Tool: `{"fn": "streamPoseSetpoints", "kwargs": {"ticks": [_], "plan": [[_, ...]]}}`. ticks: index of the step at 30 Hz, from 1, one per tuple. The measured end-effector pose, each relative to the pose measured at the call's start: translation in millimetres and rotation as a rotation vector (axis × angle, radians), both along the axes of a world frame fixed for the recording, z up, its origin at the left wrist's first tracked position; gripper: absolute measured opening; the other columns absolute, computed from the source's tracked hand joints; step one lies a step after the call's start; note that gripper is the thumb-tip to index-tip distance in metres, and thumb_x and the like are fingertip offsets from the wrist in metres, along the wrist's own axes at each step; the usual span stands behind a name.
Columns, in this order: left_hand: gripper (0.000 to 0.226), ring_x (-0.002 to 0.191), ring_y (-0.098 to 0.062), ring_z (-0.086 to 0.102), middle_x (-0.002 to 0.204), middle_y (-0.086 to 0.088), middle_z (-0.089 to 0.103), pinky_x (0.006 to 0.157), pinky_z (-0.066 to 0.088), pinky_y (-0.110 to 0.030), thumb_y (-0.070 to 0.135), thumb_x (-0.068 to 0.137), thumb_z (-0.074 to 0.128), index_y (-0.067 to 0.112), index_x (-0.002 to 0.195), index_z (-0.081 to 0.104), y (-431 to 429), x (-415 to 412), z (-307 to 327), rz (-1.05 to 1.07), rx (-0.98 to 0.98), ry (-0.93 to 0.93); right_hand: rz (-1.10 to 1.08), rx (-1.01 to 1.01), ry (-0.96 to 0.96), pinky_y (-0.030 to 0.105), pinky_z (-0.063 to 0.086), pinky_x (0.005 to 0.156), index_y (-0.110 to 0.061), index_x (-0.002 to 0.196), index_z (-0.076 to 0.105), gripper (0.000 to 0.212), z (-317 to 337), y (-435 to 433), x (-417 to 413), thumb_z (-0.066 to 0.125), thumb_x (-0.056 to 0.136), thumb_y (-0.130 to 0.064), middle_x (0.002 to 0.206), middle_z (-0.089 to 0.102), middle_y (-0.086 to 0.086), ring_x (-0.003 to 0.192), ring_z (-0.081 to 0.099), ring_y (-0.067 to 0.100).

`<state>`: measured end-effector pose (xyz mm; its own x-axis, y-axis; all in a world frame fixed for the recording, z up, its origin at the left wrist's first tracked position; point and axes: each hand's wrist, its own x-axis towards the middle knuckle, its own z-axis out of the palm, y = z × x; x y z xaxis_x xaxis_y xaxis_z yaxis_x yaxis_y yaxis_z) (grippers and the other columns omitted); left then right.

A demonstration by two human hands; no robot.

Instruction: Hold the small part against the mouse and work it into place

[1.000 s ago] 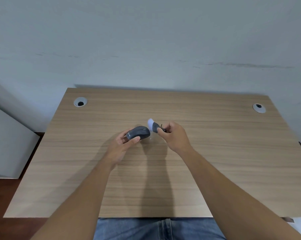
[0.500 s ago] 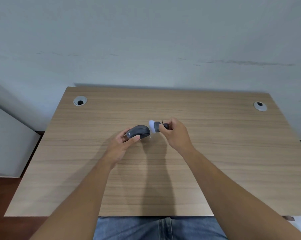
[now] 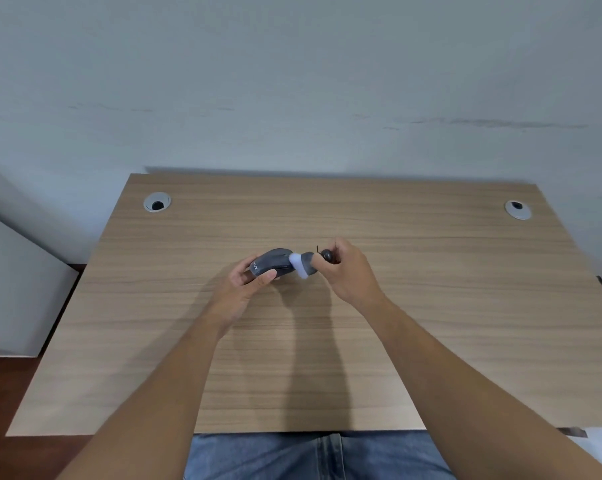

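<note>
While left hand (image 3: 239,289) grips dark grey plastic computer mouse (image 3: 271,265), right hand (image 3: 344,271) pinches small grey white-bristled brush (image 3: 303,266), bristles touching mouse; advise light, short strokes.

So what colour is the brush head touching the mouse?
White bristles on the brush, against the dark grey mouse; head view.

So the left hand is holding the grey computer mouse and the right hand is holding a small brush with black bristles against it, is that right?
Not quite. The head view shows the left hand holding the grey mouse and the right hand holding a small brush against it, but the bristles are white, not black.
</note>
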<state>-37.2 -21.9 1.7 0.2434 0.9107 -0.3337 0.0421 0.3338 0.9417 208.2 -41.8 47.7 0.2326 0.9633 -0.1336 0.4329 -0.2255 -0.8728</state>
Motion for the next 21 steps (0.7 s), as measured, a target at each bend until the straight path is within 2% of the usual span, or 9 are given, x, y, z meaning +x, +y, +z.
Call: {"fn": "streamPoseSetpoints", "kwargs": {"ticks": [2, 3, 6, 10, 14, 18, 21], "plan": [[0.057, 0.116, -0.004, 0.081, 0.136, 0.000, 0.082, 0.100, 0.055, -0.015, 0.018, 0.100, 0.083, 0.018, 0.153, 0.064, 1, 0, -2, 0.006, 0.009, 0.001, 0.052, -0.045, -0.015, 0.026, 0.034, 0.057, -0.019, 0.074, 0.049, 0.030, -2, 1, -1, 0.074, 0.086, -0.030, 0.066, 0.047, -0.012, 0.059, 0.038, 0.009], [0.058, 0.117, -0.004, 0.081, 0.137, -0.001, 0.082, 0.099, 0.055, -0.015, 0.016, 0.100, 0.083, 0.017, 0.154, 0.063, 1, 0, -2, 0.006, 0.014, 0.003, 0.048, -0.059, -0.025, 0.028, 0.035, 0.058, -0.018, 0.076, 0.053, 0.028, -4, 2, -1, 0.075, 0.087, -0.031, 0.066, 0.050, -0.011, 0.059, 0.040, 0.011], [0.063, 0.121, -0.003, 0.079, 0.141, -0.001, 0.080, 0.113, 0.053, -0.026, 0.017, 0.099, 0.084, 0.016, 0.158, 0.061, 3, -2, -5, 0.000, 0.019, 0.005, -0.033, -0.064, -0.048, 0.019, 0.037, 0.054, -0.014, 0.082, 0.062, 0.023, -3, 3, -1, 0.076, 0.090, -0.031, 0.068, 0.058, -0.010, 0.059, 0.048, 0.009], [0.074, 0.138, -0.013, 0.071, 0.145, 0.002, 0.078, 0.125, 0.047, -0.039, 0.028, 0.093, 0.092, 0.022, 0.159, 0.060, 5, -5, -9, -0.016, 0.012, -0.004, -0.090, -0.010, -0.025, 0.015, 0.037, 0.052, -0.015, 0.077, 0.050, 0.028, 6, 2, 2, 0.073, 0.088, -0.027, 0.070, 0.050, -0.010, 0.060, 0.040, 0.010], [0.081, 0.145, -0.017, 0.066, 0.149, 0.004, 0.076, 0.126, 0.046, -0.044, 0.042, 0.084, 0.094, 0.027, 0.157, 0.061, 7, -9, -12, -0.052, 0.032, -0.005, 0.027, -0.053, -0.052, 0.017, 0.034, 0.052, -0.015, 0.079, 0.054, 0.026, 4, 1, -1, 0.074, 0.089, -0.028, 0.069, 0.052, -0.011, 0.059, 0.042, 0.008], [0.077, 0.145, -0.019, 0.066, 0.150, 0.001, 0.075, 0.126, 0.047, -0.044, 0.031, 0.088, 0.091, 0.022, 0.158, 0.060, 6, -8, -13, -0.041, 0.045, -0.019, -0.030, -0.074, -0.041, 0.028, 0.045, 0.065, -0.012, 0.091, 0.069, 0.024, -1, 2, -1, 0.074, 0.090, -0.035, 0.079, 0.069, -0.003, 0.067, 0.056, 0.012], [0.072, 0.146, -0.019, 0.066, 0.151, 0.001, 0.075, 0.125, 0.048, -0.042, 0.025, 0.091, 0.089, 0.020, 0.157, 0.061, 6, -6, -12, -0.032, 0.061, -0.001, -0.117, -0.030, -0.029, 0.027, 0.040, 0.061, -0.007, 0.086, 0.063, 0.026, 5, 2, 0, 0.073, 0.087, -0.031, 0.075, 0.061, -0.006, 0.065, 0.049, 0.011]]}}
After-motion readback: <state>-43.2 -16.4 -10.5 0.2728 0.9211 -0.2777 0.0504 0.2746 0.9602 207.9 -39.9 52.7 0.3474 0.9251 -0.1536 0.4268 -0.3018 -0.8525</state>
